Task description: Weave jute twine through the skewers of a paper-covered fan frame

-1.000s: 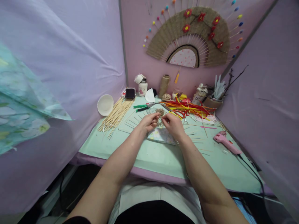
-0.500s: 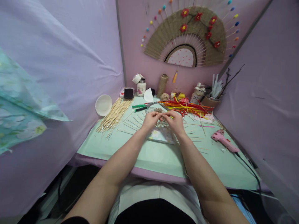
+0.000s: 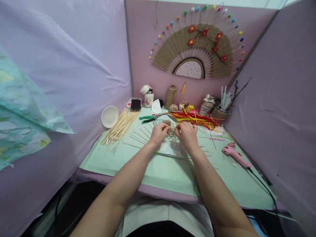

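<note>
My left hand is closed in a pinch over the middle of the table, and thin twine shows at its fingertips. Close to its right, my right hand has its fingers curled together on the same tangle of twine. Below both hands lies a pale floral half-round piece. Thin sticks fan out from it to the left and right. A strand of twine hangs beside my right forearm toward the table's front edge. The fingertips are small in view, so the exact grip is hard to see.
Bamboo sticks and a white paper dish are at the left. Green-handled pliers lie behind my left hand. Red and yellow pipe cleaners are at the back, a pink glue gun at the right. A decorated fan hangs on the wall.
My hands have moved slightly apart, and my right hand has turned with its back upward. The camera view has tilted up, showing more of the wall fan.
</note>
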Action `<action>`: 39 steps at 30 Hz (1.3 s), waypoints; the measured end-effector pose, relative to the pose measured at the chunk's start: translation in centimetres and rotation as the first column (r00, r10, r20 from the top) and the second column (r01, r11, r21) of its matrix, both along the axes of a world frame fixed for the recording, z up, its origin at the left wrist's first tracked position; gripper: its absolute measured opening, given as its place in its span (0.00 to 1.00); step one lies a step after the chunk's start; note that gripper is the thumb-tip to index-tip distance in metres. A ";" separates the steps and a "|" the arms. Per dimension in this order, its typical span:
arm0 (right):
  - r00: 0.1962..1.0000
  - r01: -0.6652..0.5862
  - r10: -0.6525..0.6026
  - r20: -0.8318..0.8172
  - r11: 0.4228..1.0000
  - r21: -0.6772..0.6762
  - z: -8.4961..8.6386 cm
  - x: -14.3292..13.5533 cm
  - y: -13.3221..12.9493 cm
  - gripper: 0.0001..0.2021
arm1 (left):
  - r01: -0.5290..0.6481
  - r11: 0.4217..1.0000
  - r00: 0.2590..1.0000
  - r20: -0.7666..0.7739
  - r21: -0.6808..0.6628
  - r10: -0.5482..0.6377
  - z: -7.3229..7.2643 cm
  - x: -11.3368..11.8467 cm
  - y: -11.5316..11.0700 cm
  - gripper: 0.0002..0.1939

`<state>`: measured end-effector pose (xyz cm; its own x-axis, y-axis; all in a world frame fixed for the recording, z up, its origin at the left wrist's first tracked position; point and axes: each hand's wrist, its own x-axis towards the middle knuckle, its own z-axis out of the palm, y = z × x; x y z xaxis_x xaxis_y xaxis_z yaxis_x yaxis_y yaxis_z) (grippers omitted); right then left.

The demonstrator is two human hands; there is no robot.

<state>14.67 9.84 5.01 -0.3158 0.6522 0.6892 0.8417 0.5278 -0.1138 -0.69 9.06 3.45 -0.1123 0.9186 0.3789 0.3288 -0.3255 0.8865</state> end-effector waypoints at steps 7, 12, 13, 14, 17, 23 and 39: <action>0.983 0.099 -0.119 -0.141 0.985 -0.139 0.6 1.6 -0.1 0.05 | 0.029 0.994 0.999 0.018 -0.106 -0.027 0.1 0.0 0.1 0.08; 0.801 -0.316 -0.034 -0.597 0.823 -0.472 1.0 3.1 0.7 0.07 | 0.101 0.980 0.986 0.146 -0.169 -0.076 0.3 -0.4 0.4 0.10; 0.747 -0.391 -0.037 -0.664 0.783 -0.483 1.1 3.3 0.8 0.09 | 0.120 0.978 0.981 0.171 -0.173 -0.090 0.3 -0.4 0.4 0.11; 0.703 -0.441 -0.042 -0.710 0.757 -0.481 1.3 3.4 0.7 0.11 | 0.135 0.976 0.977 0.188 -0.171 -0.102 0.3 -0.4 0.4 0.11; 0.659 -0.511 -0.052 -0.750 0.700 -0.498 1.8 3.3 0.3 0.15 | 0.161 0.975 0.970 0.208 -0.152 -0.128 0.4 -0.4 0.2 0.11; 0.667 -0.573 -0.026 -0.744 0.620 -0.536 1.5 1.7 0.0 0.16 | 0.212 0.968 0.955 0.240 -0.136 -0.175 0.7 0.0 -0.1 0.14; 0.502 -0.660 -0.081 -0.861 0.608 -0.442 0.1 1.1 0.6 0.09 | 0.256 0.954 0.955 -0.114 -0.157 -0.275 -0.3 0.2 -0.3 0.07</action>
<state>15.74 10.43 5.08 -0.2037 0.9664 0.1569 0.0109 0.1625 -0.9867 -0.46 8.79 3.15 0.1859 0.9527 0.2404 0.3648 -0.2942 0.8834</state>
